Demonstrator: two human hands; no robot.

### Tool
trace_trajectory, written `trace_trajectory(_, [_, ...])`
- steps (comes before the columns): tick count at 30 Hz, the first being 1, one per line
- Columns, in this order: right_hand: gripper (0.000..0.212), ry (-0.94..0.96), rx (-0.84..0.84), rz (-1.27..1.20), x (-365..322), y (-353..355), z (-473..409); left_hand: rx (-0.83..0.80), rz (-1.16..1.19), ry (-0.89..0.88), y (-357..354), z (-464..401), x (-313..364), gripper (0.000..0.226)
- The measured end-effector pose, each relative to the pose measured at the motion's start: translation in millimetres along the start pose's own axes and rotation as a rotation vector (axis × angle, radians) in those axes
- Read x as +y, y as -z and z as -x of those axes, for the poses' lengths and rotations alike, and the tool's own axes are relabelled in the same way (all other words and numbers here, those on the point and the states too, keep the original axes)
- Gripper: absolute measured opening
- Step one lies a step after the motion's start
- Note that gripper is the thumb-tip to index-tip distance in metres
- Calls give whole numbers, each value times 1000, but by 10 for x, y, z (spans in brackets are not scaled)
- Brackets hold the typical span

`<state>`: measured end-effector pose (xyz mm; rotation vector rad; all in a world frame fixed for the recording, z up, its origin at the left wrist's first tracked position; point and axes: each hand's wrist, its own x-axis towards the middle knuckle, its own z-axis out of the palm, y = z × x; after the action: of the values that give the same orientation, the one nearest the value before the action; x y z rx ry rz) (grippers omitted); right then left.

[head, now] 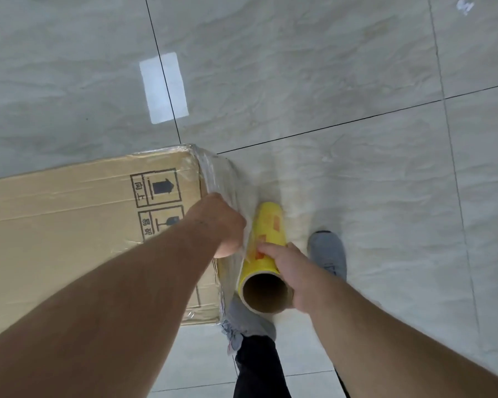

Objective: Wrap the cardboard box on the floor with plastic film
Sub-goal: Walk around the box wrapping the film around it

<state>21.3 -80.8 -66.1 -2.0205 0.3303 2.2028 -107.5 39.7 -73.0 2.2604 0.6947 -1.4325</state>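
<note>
The right hand (288, 271) is curled round the near end of the yellow roll of film (266, 254), thumb laid across the printed side and fingers wrapped behind it, so it is clamped on the roll. The roll's long axis runs away from that hand, up and slightly left in the view, with its open cardboard core facing the camera just below the thumb. Immediately to the left of the right hand, the left hand (224, 225) sits at the end edge of the cardboard box (69, 225), its fingers bent down over the edge onto the plastic film (222, 179); it looks to be pressing or pinching the sheet there, though the fingertips are hidden. The two hands are nearly touching, with only the stretched sheet between them. From the left hand the box runs off to the left, lying long and flat on the tiled floor (357, 81), and crinkled film already covers its end face beyond the knuckles. The left hand is the nearer one to the box; the right hand carries the supply. I judge the next move turns on drawing the roll outward along the box end while the left hand anchors the sheet. A grey shoe (328, 254) stands just right of the roll.
</note>
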Motion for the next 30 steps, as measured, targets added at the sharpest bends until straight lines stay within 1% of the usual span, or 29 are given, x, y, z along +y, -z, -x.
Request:
trace_trajectory(2, [85,60,21,297,-51,151,33,-27,-11,-18,73,19,65,38])
trace_trajectory(3, [88,76,40,461,-80,223,18,-21,1,-19,95,12,87,43])
trace_trajectory(4, [97,56,65,597,-133,281,3,-20,13,-14,110,5,101,49])
trace_trajectory(5, [103,41,65,701,-200,298,22,-26,19,-7,100,-2,104,53])
trace_trajectory(6, [101,25,51,773,-281,276,72,-39,8,0,94,1,107,53])
trace_trajectory(7, [89,29,36,801,-341,244,118,-50,-16,8,85,5,110,52])
trace_trajectory(8, [74,45,28,804,-408,187,208,-66,-57,13,69,11,115,49])
trace_trajectory(9, [61,81,58,750,-445,147,268,-77,-106,13,62,30,120,43])
trace_trajectory(11, [50,97,69,614,-425,67,263,-68,-199,21,42,78,131,25])
trace_trajectory(12, [47,94,31,576,-343,45,203,-54,-221,27,30,103,137,19])
trace_trajectory(14, [51,26,11,523,-154,-1,106,-25,-246,28,0,131,155,19])
trace_trajectory(16, [61,-105,76,223,63,4,69,12,-259,25,-12,142,163,22])
trace_trajectory(18, [52,-160,44,-35,255,-17,58,20,-256,18,-34,153,179,11])
trace_trajectory(19, [50,-182,19,-143,309,-35,68,23,-252,17,-49,155,190,9])
trace_trajectory(20, [52,-196,-12,-242,349,-73,62,25,-252,20,-79,154,200,13])
trace_trajectory(22, [58,-199,-80,-340,354,-158,26,43,-249,24,-114,159,206,22])
trace_trajectory(24, [57,-168,-114,-321,298,-193,11,74,-247,20,-146,149,199,23])
trace_trajectory(26, [59,-159,-76,-221,274,-139,-2,77,-246,26,-178,143,193,25])
trace_trajectory(30, [81,-92,14,104,504,155,-5,102,-231,23,-212,127,192,32])
